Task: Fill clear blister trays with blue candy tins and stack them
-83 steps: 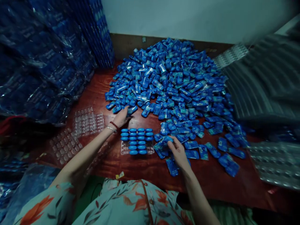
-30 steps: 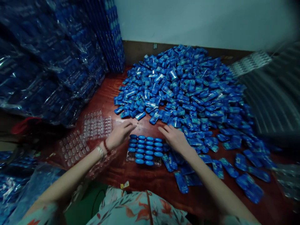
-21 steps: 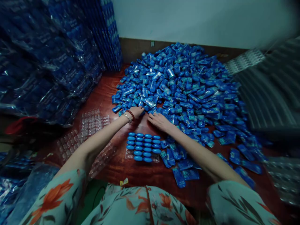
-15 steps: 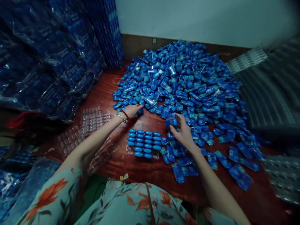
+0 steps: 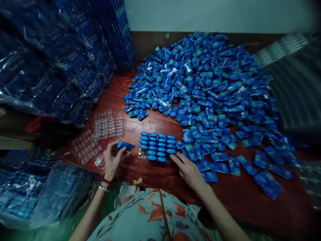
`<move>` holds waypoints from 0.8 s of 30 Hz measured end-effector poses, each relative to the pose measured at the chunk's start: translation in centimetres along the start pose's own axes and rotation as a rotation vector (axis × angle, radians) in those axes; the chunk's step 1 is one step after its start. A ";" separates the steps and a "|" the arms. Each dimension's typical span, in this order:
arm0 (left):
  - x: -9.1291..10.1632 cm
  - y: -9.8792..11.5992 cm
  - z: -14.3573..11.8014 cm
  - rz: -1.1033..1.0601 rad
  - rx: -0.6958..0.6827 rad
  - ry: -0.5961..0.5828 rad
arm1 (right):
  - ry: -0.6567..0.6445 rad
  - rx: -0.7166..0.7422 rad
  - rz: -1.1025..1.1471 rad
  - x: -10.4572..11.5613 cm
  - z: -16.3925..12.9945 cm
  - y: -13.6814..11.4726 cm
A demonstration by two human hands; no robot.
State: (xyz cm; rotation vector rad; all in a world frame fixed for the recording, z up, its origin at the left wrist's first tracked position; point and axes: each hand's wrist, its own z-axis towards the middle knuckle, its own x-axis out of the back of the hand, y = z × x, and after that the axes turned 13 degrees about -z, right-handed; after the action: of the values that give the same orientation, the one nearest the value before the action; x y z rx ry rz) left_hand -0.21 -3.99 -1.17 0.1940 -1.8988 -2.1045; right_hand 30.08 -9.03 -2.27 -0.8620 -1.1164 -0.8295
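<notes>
Blue packet (image 5: 125,145) pinched in my left hand (image 5: 112,160), just left of the clear tray (image 5: 156,147) filled with blue pieces on the red-brown table (image 5: 150,174). My right hand (image 5: 189,170) lies flat and unclenched, its fingertips (image 5: 173,157) at the tray's near right corner. Beyond, the loose heap of packets (image 5: 203,83) spreads far and right.

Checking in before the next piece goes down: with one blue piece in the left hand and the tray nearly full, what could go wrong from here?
1. The left hand pinches the blue piece only at the fingertips; it could slip onto the clear trays.
2. The right hand rests against the filled tray; a nudge might unseat rows.
3. Loose packets crowd the tray's right edge and could slide onto it.
</notes>
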 end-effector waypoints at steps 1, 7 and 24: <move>-0.1 -0.2 -1.1 0.016 -0.008 -0.030 | -0.038 0.047 -0.056 0.4 0.5 -0.1; -1.5 -1.9 -3.1 0.221 -0.314 -0.363 | -0.213 0.280 -0.235 2.4 3.0 -0.6; -1.9 1.0 0.0 0.888 -0.698 -0.986 | 0.057 0.083 -0.287 0.8 2.8 -2.4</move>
State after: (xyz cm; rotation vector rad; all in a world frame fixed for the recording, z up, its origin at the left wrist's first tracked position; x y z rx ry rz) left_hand 1.72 -3.47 -0.39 -1.7222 -1.0040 -2.0787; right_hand 27.04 -7.70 -0.50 -0.6130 -1.2320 -1.0299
